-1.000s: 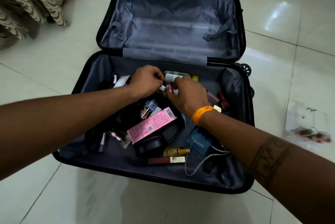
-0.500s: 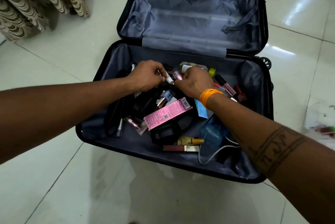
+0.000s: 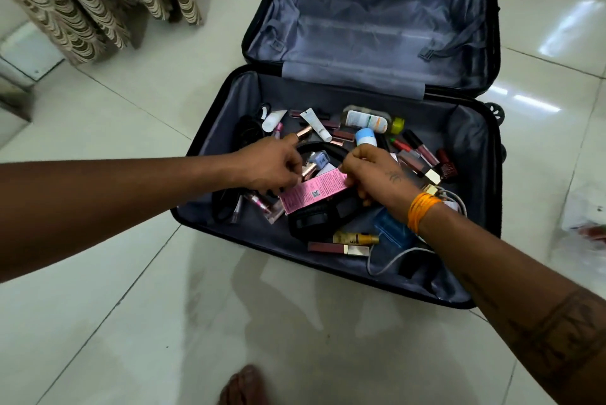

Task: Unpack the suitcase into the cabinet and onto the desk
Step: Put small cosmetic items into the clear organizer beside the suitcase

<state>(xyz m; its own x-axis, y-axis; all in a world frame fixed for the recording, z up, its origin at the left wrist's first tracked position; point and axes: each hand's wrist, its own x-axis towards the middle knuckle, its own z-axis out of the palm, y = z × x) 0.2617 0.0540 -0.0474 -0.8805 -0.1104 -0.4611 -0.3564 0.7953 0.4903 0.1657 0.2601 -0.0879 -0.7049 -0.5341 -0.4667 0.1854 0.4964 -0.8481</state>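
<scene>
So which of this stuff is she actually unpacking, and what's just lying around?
Part of the job:
suitcase, open on the floor
pink box, at the right hand
black headphones
clear bottle
white tube
left hand, among the cosmetics

Just lying about:
patterned curtain
plastic bag on the floor tiles

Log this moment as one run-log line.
stage: unpacking | suitcase: open on floor, still full | left hand: curled over headphones | right hand: grips pink box | removed: nothing visible
</scene>
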